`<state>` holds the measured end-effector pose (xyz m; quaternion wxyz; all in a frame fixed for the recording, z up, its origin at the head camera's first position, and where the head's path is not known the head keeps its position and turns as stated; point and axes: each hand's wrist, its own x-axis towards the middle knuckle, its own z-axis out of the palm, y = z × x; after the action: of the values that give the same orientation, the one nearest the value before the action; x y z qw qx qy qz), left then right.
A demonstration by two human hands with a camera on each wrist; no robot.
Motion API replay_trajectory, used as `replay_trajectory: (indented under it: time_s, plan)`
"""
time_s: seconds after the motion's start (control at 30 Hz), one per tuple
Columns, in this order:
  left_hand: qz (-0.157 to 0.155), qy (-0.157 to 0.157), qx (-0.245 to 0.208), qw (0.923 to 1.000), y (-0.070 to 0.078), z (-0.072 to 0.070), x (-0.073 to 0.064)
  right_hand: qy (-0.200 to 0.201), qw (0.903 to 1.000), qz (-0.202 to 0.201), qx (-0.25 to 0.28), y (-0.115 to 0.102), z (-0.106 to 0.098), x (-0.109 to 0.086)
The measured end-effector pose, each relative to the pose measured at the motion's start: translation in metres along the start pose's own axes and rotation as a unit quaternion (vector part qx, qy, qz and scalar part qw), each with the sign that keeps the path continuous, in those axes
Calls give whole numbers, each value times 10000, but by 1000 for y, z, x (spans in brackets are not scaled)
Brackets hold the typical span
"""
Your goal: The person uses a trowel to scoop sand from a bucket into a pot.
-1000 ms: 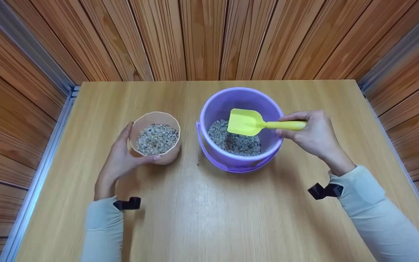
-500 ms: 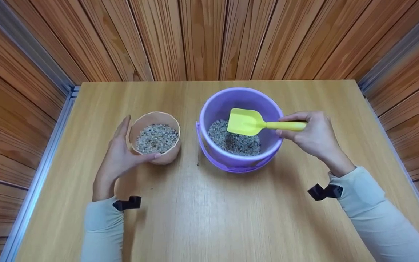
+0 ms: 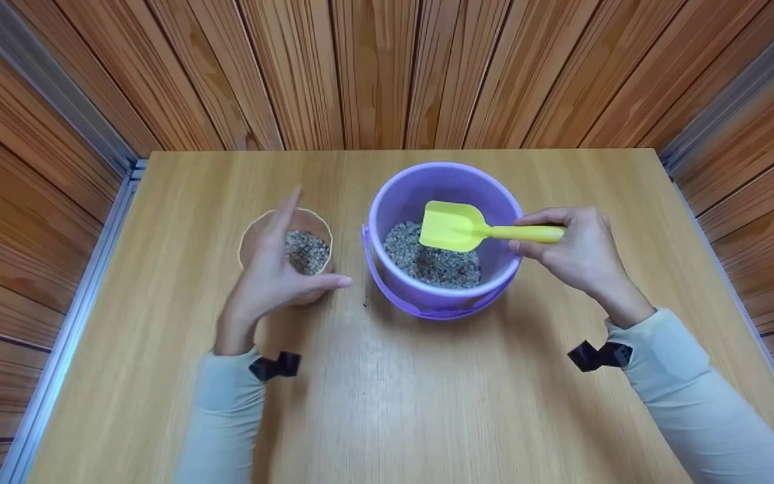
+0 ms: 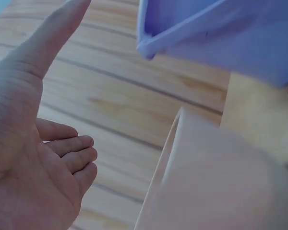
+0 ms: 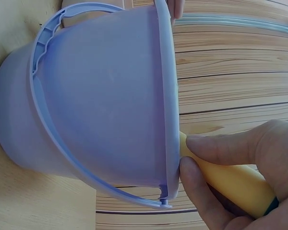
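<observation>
My right hand [image 3: 578, 249] grips the handle of a yellow toy shovel [image 3: 454, 226], its blade over the inside of a purple bucket [image 3: 444, 294]. Small gravel [image 3: 435, 265] covers the bucket's bottom. In the right wrist view, thumb and fingers pinch the yellow handle [image 5: 237, 184] right at the bucket's rim. My left hand [image 3: 269, 272] is above a peach-coloured pot [image 3: 313, 218] that also contains gravel [image 3: 308, 251], partly hidden by the hand. Its thumb points right, fingers spread and straight. The left wrist view shows the palm [image 4: 33, 191] apart from the pot's wall [image 4: 221, 177].
Both containers stand on a light wooden table [image 3: 387, 403], the pot left of the bucket. The bucket's purple handle [image 3: 420, 313] hangs down at its front. Wood-panelled walls [image 3: 373, 74] close in the back and sides.
My left hand has let go of the pot's side and moved right and up over it, partly covering its opening. The right hand and shovel have stayed in place.
</observation>
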<state>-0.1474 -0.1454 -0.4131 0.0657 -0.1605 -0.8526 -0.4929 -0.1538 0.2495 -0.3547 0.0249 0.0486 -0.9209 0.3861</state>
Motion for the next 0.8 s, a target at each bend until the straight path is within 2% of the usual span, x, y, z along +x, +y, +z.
replay_trajectory:
  time_s: [0.1,0.4,0.6,0.8]
  plan:
    - [17,-195,6,9998,5,14,8,-29,10000,10,2,0,0,0]
    - [-305,-854,151,9958,15,45,26,-13,10000,-85,-15,-1,-1,0]
    - [-320,-1039,38,9941,16,56,34,56,9998,-195,-43,0,0,0]
    - [-271,-1136,-60,9931,16,59,39,116,9996,-218,-136,-1,2,0]
